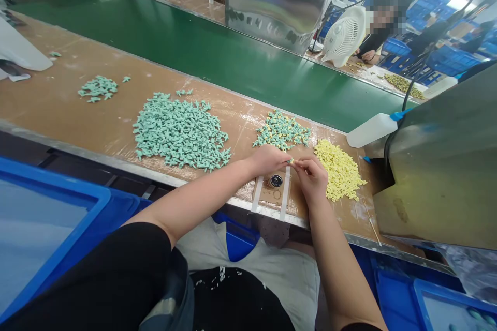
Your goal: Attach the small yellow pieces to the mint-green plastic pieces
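My left hand (pixel 269 160) and my right hand (pixel 313 175) meet over the worktop, fingertips pinched together around a small green-and-yellow piece (pixel 291 161). The green part is on the left hand's side, the yellow part on the right's; its exact shape is mostly covered by my fingers. Just beyond my hands lies a pile of green pieces with yellow parts on them (pixel 280 130). Beside my right hand is a heap of small yellow pieces (pixel 338 170). A large heap of plain green pieces (pixel 180 132) spreads to the left of my left hand. Below my hands sits a small round dark-topped pot (pixel 276 181).
A green conveyor belt (pixel 174 44) runs behind the brown worktop (pixel 112 126). A white bottle (pixel 371 130) and a metal housing (pixel 438 176) stand at right, near thin sticks (pixel 373 223). A smaller green pile (pixel 99 88) lies far left. Across the belt, a person works by a fan (pixel 345 36).
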{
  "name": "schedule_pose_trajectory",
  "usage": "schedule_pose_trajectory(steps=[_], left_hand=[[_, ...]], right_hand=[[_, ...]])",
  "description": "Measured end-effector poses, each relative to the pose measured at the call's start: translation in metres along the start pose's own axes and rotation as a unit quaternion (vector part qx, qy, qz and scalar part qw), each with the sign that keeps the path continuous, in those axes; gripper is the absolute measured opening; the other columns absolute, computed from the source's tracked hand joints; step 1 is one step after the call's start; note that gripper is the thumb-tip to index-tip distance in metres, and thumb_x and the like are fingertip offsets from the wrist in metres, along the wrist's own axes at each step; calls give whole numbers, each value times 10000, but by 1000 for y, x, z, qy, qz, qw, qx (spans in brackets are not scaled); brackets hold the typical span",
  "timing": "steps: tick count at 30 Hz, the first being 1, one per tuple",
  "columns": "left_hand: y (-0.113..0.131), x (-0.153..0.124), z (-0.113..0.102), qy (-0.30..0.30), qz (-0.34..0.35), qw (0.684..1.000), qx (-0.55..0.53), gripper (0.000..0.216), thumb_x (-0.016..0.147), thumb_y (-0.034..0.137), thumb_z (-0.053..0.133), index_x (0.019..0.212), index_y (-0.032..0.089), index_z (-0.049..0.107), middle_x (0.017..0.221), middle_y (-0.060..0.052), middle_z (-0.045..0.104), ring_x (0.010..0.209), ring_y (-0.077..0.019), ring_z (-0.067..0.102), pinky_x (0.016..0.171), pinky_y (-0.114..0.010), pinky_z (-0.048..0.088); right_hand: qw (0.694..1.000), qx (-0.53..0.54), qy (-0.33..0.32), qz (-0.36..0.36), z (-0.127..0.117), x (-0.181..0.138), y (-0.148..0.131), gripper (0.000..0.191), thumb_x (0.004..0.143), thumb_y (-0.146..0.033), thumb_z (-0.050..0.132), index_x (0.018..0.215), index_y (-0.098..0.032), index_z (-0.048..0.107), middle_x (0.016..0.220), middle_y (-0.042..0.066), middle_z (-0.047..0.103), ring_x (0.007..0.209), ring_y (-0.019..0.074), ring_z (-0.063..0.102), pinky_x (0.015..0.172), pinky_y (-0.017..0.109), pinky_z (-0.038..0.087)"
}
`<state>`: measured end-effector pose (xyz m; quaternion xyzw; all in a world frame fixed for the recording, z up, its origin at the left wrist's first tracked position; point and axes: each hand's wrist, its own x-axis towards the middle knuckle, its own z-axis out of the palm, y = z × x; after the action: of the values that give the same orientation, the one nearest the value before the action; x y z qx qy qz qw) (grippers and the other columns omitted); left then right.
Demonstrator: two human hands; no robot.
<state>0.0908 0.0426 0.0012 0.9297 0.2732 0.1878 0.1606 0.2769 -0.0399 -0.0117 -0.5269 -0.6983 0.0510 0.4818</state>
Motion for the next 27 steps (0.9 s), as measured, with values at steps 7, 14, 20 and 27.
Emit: schedule_pose_trajectory(steps=[7,14,20,27], left_hand=[[-1,-3,-14,-27,-46,998,30,185,974,311,619,961,267,798,980,-41,758,916,-200,681,694,-276,399],[-11,-4,-20,54,-189,980,-27,276,950,349,661,1187,281,787,1177,-55,673,1017,-224,664,813,-314,483],[-8,-2,-19,119,-200,968,-96,345,936,319,674,1270,269,742,1166,-60,672,1025,-229,660,836,-315,479],[-3,-2,-16,152,-116,957,-218,283,967,431,611,968,195,768,918,-34,695,819,-170,604,727,-287,403]], right_hand=[[996,-72,-20,49,-9,-10,-17,297,948,-443,730,1173,-253,695,1009,45,647,646,135,555,604,306,490],[970,-177,105,130,-80,-75,-4,253,954,-429,698,919,-186,760,878,57,672,669,163,559,629,322,467],[964,-233,-24,124,-98,-89,9,320,984,-488,626,988,-217,796,996,94,693,800,216,631,738,374,508],[959,-256,-107,60,-90,-64,9,330,1034,-450,546,924,-229,764,984,110,702,922,275,655,794,420,520]])
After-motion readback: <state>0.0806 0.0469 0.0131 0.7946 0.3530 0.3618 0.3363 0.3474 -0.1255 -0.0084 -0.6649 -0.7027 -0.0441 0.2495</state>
